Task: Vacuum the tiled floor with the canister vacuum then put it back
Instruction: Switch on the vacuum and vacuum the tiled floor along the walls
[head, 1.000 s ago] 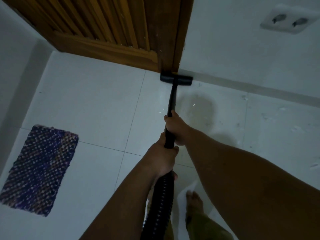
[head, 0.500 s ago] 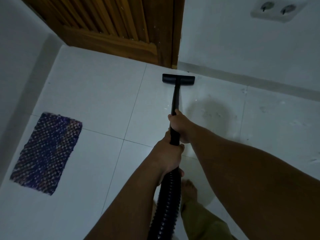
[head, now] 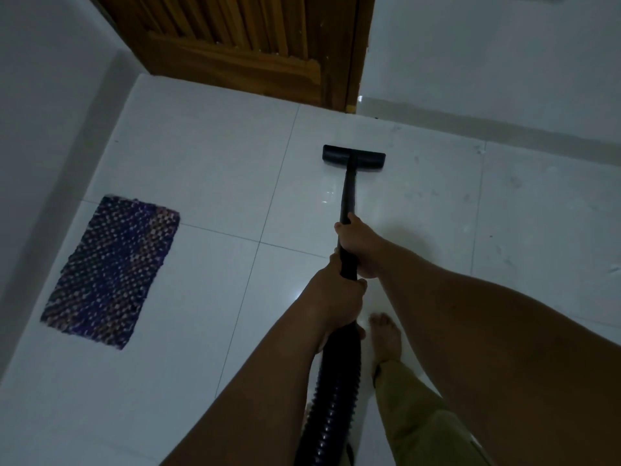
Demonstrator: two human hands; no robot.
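A black floor nozzle (head: 353,161) lies flat on the white tiled floor (head: 208,169), a short way in front of the wooden door. Its thin black wand (head: 346,193) runs back toward me. My right hand (head: 360,244) grips the wand higher up. My left hand (head: 336,302) grips it just below, where the ribbed black hose (head: 331,398) begins. The hose drops out of view at the bottom edge. The canister itself is not in view.
A slatted wooden door (head: 242,45) stands at the top, with white walls on both sides. A purple woven mat (head: 111,270) lies on the floor at left. My bare right foot (head: 386,336) and an olive trouser leg (head: 413,408) are beside the hose.
The nozzle has been pulled back from the foot of the door toward me. Both hands keep their grip on the wand, and the wall socket has left the view.
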